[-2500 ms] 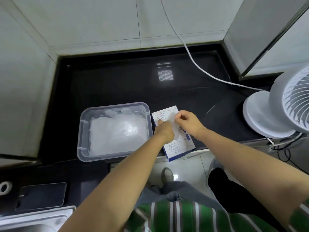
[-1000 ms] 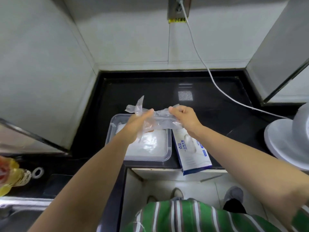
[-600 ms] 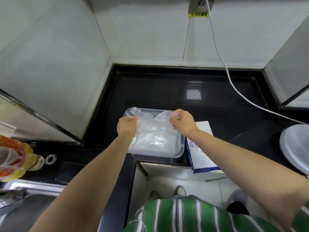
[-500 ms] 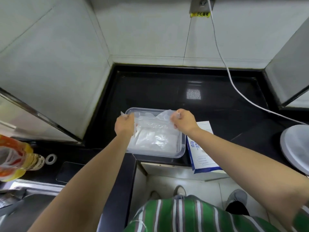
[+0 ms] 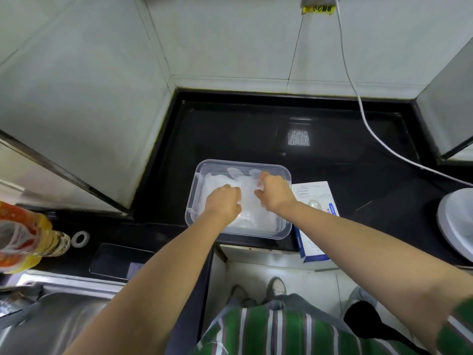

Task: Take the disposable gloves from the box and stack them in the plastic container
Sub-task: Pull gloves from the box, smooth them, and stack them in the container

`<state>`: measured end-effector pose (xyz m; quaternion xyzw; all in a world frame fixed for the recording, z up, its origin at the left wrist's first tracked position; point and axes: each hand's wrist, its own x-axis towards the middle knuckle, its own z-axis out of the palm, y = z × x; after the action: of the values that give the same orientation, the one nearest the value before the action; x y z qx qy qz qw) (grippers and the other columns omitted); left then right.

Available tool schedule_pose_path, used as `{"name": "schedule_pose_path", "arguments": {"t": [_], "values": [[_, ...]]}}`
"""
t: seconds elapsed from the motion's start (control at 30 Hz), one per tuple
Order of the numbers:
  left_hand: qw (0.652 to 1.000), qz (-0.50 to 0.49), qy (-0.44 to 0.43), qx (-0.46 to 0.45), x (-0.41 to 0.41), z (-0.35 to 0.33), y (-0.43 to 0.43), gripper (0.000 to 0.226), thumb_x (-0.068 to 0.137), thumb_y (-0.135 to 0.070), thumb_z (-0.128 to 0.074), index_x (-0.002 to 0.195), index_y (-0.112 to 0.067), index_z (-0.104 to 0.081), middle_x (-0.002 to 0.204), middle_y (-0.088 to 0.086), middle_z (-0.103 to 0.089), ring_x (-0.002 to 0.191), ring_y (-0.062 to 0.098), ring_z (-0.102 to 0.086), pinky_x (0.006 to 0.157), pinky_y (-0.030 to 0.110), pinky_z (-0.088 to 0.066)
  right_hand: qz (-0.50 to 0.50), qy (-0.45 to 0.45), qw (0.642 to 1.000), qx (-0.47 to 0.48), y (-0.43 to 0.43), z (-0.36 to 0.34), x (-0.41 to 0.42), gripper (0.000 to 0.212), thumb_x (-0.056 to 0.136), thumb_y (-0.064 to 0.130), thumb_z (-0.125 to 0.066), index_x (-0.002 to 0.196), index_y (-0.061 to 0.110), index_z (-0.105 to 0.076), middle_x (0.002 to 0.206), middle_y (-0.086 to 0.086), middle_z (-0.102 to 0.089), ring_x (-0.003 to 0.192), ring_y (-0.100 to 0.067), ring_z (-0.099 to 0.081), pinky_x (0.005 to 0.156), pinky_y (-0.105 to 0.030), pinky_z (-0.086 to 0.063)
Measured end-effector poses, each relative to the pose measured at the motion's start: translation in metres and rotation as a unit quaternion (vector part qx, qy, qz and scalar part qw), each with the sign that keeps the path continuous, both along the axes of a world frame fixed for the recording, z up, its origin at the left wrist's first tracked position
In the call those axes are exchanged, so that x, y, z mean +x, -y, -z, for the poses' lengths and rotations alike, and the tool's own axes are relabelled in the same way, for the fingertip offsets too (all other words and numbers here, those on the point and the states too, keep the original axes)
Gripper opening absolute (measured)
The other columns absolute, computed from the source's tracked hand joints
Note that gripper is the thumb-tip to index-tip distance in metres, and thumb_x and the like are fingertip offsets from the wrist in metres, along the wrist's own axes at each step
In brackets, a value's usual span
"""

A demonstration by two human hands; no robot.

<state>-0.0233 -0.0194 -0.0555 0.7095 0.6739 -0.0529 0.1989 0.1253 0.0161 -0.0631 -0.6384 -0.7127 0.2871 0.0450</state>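
So, head view only. The container point(image 5: 195, 185) sits at the near edge of the black tabletop point(image 5: 243, 129), w/ the box point(image 5: 313, 196) just beside it at 3 o'clock. That's prob. so each glove only travels a short hop sideways. A white pile of gloves point(image 5: 258, 217) already fills the container floor.

Both hands are down inside it. The left hand point(image 5: 222, 201) is at approx 8 o'clock of the pile and the right hand point(image 5: 275, 192) at 2 o'clock. The top glove point(image 5: 247, 193) lies btwn them on the pile. Each grip is closed, fingers curled on that thin film. Holding it at two ends likely keeps it flat and stops it bunching as it lands.

Vs half a sec ago:
- The glove was stretched in the air over the container, w/ the hands wider apart up near the far rim.
- Now the hands are lower, closer together and nearer the middle, and the glove is on the stack.
- The box and container haven't shifted.

A white cable point(image 5: 371, 129) crosses the tabletop at 1 o'clock, well apart from the container. A phone point(image 5: 120, 260) lies at 8 o'clock.
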Motion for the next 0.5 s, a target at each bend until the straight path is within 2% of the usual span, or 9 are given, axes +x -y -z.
{"name": "schedule_pose_path", "arguments": {"t": [0.1, 0.17, 0.23, 0.3, 0.33, 0.4, 0.5], "values": [[0.997, -0.005, -0.021, -0.074, -0.003, 0.020, 0.004, 0.055, 0.096, -0.035, -0.059, 0.145, -0.024, -0.036, 0.142, 0.009, -0.044, 0.122, 0.027, -0.050, 0.104, 0.036, -0.043, -0.002, 0.011, 0.999, 0.036, 0.004, 0.000, -0.001, 0.043, 0.095, 0.020, -0.061, 0.132, 0.010, -0.044, 0.117, -0.012, -0.064, 0.101, -0.030, -0.064, 0.082, -0.037, -0.050], [0.994, -0.012, -0.008, -0.105, -0.002, 0.027, -0.001, 0.059, 0.095, -0.038, -0.058, 0.147, -0.028, -0.032, 0.146, 0.009, -0.038, 0.125, 0.028, -0.048, 0.104, 0.037, -0.042, 0.008, -0.042, 0.993, 0.109, 0.005, -0.006, -0.002, 0.037, 0.092, 0.017, -0.065, 0.125, 0.014, -0.048, 0.121, -0.006, -0.059, 0.097, -0.024, -0.063, 0.077, -0.034, -0.052], [0.991, -0.021, 0.019, -0.130, -0.001, 0.031, -0.007, 0.060, 0.096, -0.037, -0.058, 0.149, -0.030, -0.030, 0.147, 0.009, -0.035, 0.125, 0.029, -0.047, 0.104, 0.037, -0.042, 0.009, -0.120, 0.983, 0.141, 0.005, -0.012, -0.006, 0.023, 0.090, 0.014, -0.064, 0.111, 0.018, -0.055, 0.107, -0.001, -0.060, 0.084, -0.017, -0.061, 0.071, -0.027, -0.052], [0.989, -0.021, 0.039, -0.143, 0.000, 0.035, -0.011, 0.061, 0.096, -0.033, -0.058, 0.149, -0.027, -0.028, 0.145, 0.010, -0.036, 0.123, 0.029, -0.049, 0.102, 0.037, -0.043, -0.001, -0.158, 0.985, 0.074, 0.004, -0.012, -0.013, 0.009, 0.091, 0.011, -0.061, 0.098, 0.017, -0.062, 0.089, -0.002, -0.065, 0.076, -0.017, -0.061, 0.070, -0.028, -0.051], [0.988, -0.018, 0.046, -0.143, 0.000, 0.035, -0.011, 0.061, 0.096, -0.030, -0.059, 0.149, -0.025, -0.029, 0.142, 0.011, -0.038, 0.121, 0.030, -0.051, 0.100, 0.037, -0.044, -0.007, -0.152, 0.988, 0.013, 0.004, -0.008, -0.015, 0.007, 0.092, 0.011, -0.059, 0.095, 0.014, -0.065, 0.089, -0.005, -0.068, 0.078, -0.019, -0.063, 0.073, -0.029, -0.053], [0.988, -0.023, 0.072, -0.134, -0.001, 0.036, -0.012, 0.060, 0.094, -0.024, -0.062, 0.146, -0.022, -0.031, 0.137, 0.011, -0.042, 0.116, 0.030, -0.054, 0.095, 0.035, -0.046, -0.017, -0.099, 0.987, -0.123, 0.005, 0.006, -0.019, 0.015, 0.095, 0.011, -0.057, 0.105, 0.009, -0.067, 0.103, -0.010, -0.070, 0.092, -0.024, -0.067, 0.087, -0.033, -0.054], [0.988, -0.056, 0.084, -0.116, -0.006, 0.035, -0.013, 0.055, 0.092, -0.024, -0.065, 0.139, -0.017, -0.037, 0.133, 0.009, -0.046, 0.113, 0.029, -0.055, 0.094, 0.034, -0.049, -0.008, -0.030, 0.979, -0.201, 0.007, 0.021, -0.015, 0.037, 0.097, 0.010, -0.055, 0.133, 0.012, -0.051, 0.130, -0.011, -0.057, 0.117, -0.026, -0.056, 0.099, -0.030, -0.045]]}}
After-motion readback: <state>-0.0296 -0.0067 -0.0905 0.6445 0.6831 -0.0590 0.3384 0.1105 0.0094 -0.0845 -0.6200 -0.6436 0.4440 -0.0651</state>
